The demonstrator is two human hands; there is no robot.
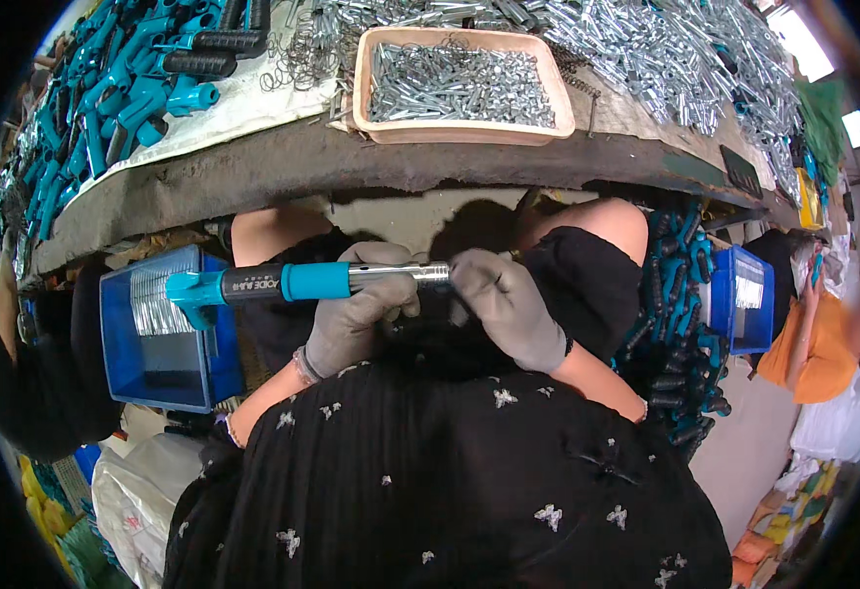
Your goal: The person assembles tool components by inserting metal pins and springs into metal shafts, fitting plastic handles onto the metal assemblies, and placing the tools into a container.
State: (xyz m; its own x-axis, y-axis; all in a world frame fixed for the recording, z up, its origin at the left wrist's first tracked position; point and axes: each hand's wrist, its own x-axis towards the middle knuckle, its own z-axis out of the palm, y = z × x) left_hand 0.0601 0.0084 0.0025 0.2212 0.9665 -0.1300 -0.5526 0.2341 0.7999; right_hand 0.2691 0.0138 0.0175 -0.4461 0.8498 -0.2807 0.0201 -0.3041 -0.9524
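Note:
Both my hands wear grey gloves and are above my lap. My left hand is wrapped round the metal tube of a teal-and-black tool handle. The handle lies nearly level, its teal angled head pointing left. At the tube's right end, my right hand has its fingers closed and touching the tip. Whether a small part sits between those fingers is hidden. Straight ahead on the workbench, a pale plastic tray holds many small metal pins and short cylinders.
Teal handles with black grips are heaped at the bench's far left; loose metal parts spread over the right. Blue crates flank me, with more teal handles piled at right. A person in orange sits farther right.

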